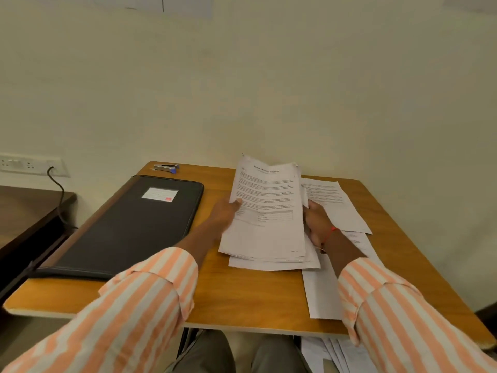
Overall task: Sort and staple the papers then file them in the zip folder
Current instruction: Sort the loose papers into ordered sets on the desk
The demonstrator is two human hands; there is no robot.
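Observation:
A stack of printed papers (266, 211) is held tilted up over the middle of the wooden table (242, 292). My left hand (224, 214) grips its left edge, thumb on the top sheet. My right hand (317, 222) grips its right edge. More loose sheets (336, 203) lie flat to the right, and one sheet (320, 292) lies near the front edge. A black zip folder (129, 227) lies shut on the left half of the table. A small stapler (166, 167) with a blue tip sits at the far left corner.
The table stands against a cream wall. A dark side table (24, 211) stands to the left, below a wall socket (27, 164) with a black cable. Several papers (341, 354) lie on the floor under the table's right side.

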